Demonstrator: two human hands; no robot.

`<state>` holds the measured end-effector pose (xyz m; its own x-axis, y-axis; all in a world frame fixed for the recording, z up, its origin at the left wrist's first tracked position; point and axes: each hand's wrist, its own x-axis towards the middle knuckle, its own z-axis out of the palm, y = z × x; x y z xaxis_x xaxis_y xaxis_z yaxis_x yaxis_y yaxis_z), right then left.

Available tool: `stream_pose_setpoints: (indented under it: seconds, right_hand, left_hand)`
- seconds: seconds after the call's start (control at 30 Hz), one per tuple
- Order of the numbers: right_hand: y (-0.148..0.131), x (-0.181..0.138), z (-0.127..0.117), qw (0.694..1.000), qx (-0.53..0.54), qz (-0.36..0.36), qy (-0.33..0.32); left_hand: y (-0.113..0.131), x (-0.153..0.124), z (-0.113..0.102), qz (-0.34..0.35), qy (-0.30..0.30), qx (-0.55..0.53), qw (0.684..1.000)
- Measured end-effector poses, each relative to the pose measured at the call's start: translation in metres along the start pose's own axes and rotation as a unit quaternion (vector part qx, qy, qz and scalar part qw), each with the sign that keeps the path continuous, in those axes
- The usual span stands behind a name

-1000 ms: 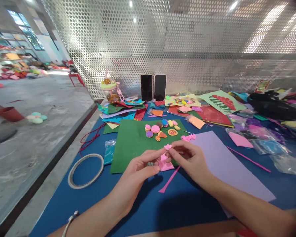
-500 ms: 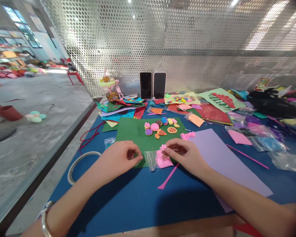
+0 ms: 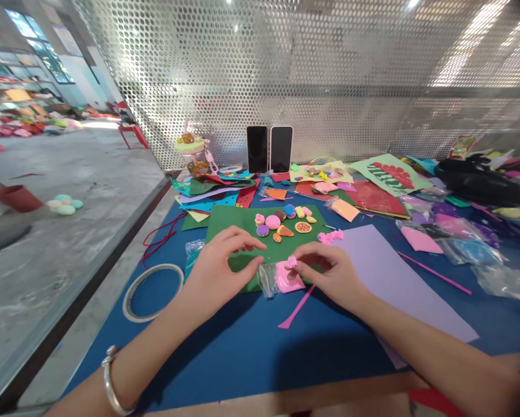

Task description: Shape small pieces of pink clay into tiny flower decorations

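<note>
My right hand [image 3: 329, 271] pinches a small pink clay piece [image 3: 291, 262] just above a clear bag of pink clay [image 3: 284, 278] lying at the near edge of a green felt sheet [image 3: 242, 229]. My left hand [image 3: 220, 266] hovers over the green sheet's near edge, fingers curled with thumb and fingertips apart, and nothing shows in it. Several small coloured clay cookies [image 3: 281, 223] lie on the far part of the green sheet. A pink clay tool [image 3: 297, 307] rests on the blue table [image 3: 242, 353] below my right hand.
A lilac sheet [image 3: 394, 278] lies to the right, and pink clay bits [image 3: 330, 236] sit at its far corner. A tape ring [image 3: 149, 289] lies at left near the table edge. Two phones [image 3: 269, 149] stand against a perforated metal screen. Coloured felt, paper and clay bags crowd the back and right.
My left hand drew away from the pink piece, swung left, then came back over the green sheet with fingers loosened. My right hand lowered the pink piece toward the bag of pink clay.
</note>
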<state>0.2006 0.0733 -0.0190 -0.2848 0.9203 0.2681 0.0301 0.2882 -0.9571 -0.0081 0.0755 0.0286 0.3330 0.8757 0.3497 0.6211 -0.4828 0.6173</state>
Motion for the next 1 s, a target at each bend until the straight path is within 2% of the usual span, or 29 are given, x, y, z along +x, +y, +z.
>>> stream_pose_setpoints:
  seconds: [0.1, 0.2, 0.27, 0.37, 0.47, 0.6, 0.77, 1.0]
  right_hand:
    - [-0.001, -0.001, 0.0, 1.0, -0.002, 0.006, -0.005]
    - [0.0, -0.001, 0.001, 1.0, 0.015, 0.015, -0.007]
    - [0.001, 0.0, 0.002, 0.998, 0.043, 0.039, -0.012]
    - [0.005, 0.004, 0.003, 0.992, 0.069, 0.101, -0.024]
    - [0.007, 0.006, 0.003, 0.988, 0.072, 0.13, -0.029]
    - [0.008, 0.006, 0.002, 0.989, 0.071, 0.129, -0.023]
    - [0.006, 0.005, 0.002, 0.988, 0.054, 0.141, -0.02]
    - [0.003, 0.005, 0.005, 0.988, 0.071, 0.138, -0.01]
  left_hand:
    - [0.0, 0.0, 0.003, 0.002, -0.02, 0.001, 1.0]
    - [-0.002, -0.001, -0.001, 0.014, -0.084, 0.095, 0.992]
    - [-0.004, -0.001, -0.006, 0.022, -0.137, 0.141, 0.98]
    - [-0.008, -0.002, -0.006, 0.024, -0.186, 0.127, 0.974]
    - [-0.013, -0.003, 0.003, 0.02, -0.171, 0.101, 0.98]
    - [-0.017, -0.003, 0.018, 0.001, -0.129, 0.089, 0.988]
    - [-0.015, -0.001, 0.027, -0.041, -0.079, 0.056, 0.994]
    - [-0.016, 0.001, 0.038, -0.023, -0.072, 0.041, 0.996]
